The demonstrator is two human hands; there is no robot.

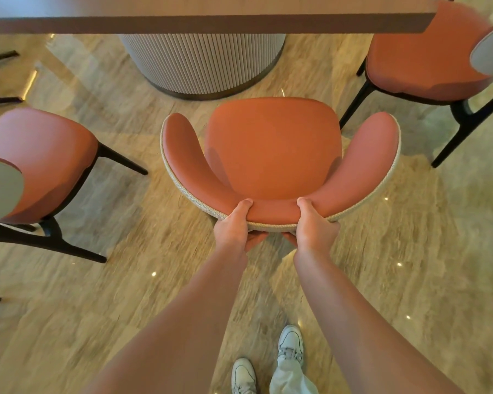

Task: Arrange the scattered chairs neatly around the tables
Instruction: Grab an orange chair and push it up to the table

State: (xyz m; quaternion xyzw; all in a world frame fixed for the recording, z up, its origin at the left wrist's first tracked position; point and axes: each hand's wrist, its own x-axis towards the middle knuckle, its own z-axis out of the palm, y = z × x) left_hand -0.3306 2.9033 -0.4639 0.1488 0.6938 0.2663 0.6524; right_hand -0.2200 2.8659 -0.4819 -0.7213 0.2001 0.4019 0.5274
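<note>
Middle chair (273, 149): backrest clasped by left hand (234, 226) and right hand (315, 226), facing worktop (205, 22); fluted pedestal (202, 64) ahead; neighbouring chairs left (40, 155) and right (419, 58).

We take this for a restaurant: matching orange chairs (271, 149) ring a pedestal worktop (205, 22) on polished stone floor (125, 294).

The middle chair (272, 149) has an orange seat and a curved orange backrest with a woven beige outer side. It stands upright, facing the table (205, 22), with its seat front near the ribbed round base (202, 64). A second orange chair (37, 163) with black legs stands at the left, and a third chair (427, 55) at the right, partly under the table edge.
</note>
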